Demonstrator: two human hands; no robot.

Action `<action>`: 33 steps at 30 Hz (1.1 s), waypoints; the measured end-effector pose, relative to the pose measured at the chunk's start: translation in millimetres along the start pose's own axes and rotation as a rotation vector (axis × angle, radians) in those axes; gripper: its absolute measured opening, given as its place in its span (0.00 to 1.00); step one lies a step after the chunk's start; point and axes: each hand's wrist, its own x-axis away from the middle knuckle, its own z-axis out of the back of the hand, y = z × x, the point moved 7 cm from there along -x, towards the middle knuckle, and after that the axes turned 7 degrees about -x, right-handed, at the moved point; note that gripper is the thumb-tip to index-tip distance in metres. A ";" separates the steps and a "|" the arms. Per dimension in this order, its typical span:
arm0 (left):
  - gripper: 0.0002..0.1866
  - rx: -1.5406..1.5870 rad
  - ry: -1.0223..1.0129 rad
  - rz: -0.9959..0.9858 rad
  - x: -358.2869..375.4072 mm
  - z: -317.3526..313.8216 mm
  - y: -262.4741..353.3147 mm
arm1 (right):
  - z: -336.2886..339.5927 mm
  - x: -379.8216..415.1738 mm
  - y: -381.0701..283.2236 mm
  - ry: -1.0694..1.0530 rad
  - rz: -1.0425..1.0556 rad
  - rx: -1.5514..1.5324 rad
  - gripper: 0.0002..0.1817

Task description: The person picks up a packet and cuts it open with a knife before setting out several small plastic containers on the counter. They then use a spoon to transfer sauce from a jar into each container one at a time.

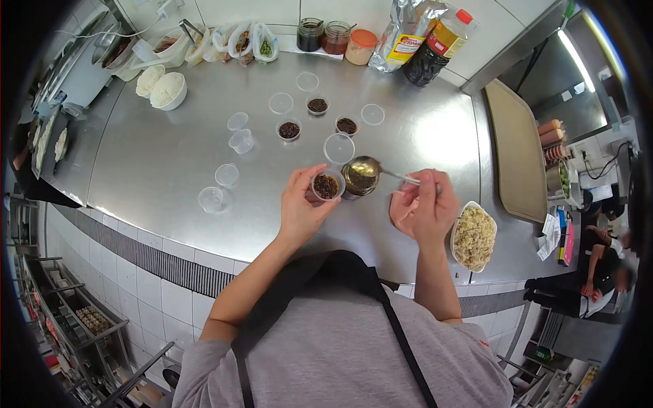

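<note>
Closed around a small clear cup of dark sauce [327, 185] is my left hand [304, 207], just left of a glass jar [358, 185]. My right hand [428, 204] grips the handle of a metal spoon [366, 167], whose bowl is over the jar's mouth. Dark, oily contents show in the jar. Beyond them stand filled cups: one on the left [289, 130], one at the back [317, 105] and one on the right [347, 126]. A clear round lid [339, 148] lies just behind the jar.
Empty cups [241, 141] and lids [227, 175] sit on the left. White bowls of rice [168, 91] stand at the back left; jars [336, 38], bags and a bottle [439, 49] line the wall. A fried rice container [474, 236] and brown tray [515, 149] are right. People stand far right.
</note>
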 end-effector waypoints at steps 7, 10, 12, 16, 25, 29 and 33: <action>0.30 -0.029 0.000 -0.004 -2.2 -1.5 1.7 | -34.6 -2.8 -16.0 -0.163 0.468 0.419 0.08; 0.30 -0.027 0.009 0.023 -0.9 1.3 0.4 | -39.5 -0.8 4.5 -0.151 0.313 0.297 0.09; 0.30 -0.031 0.021 0.016 -0.4 3.3 -0.7 | -34.5 3.2 19.7 -0.095 0.092 0.133 0.07; 0.30 -0.006 0.023 0.009 -0.2 2.2 -2.2 | -21.8 9.5 59.9 0.074 -0.311 -0.235 0.08; 0.30 -0.014 0.032 -0.014 0.6 1.5 -2.2 | -4.7 19.3 97.6 0.284 -0.647 -0.767 0.12; 0.30 -0.030 0.029 -0.013 -0.3 0.2 -1.0 | -0.9 20.3 111.1 0.306 -0.672 -0.824 0.11; 0.30 -0.030 0.016 -0.010 -0.1 -1.7 -2.6 | -1.8 15.1 95.8 0.283 -0.630 -0.827 0.11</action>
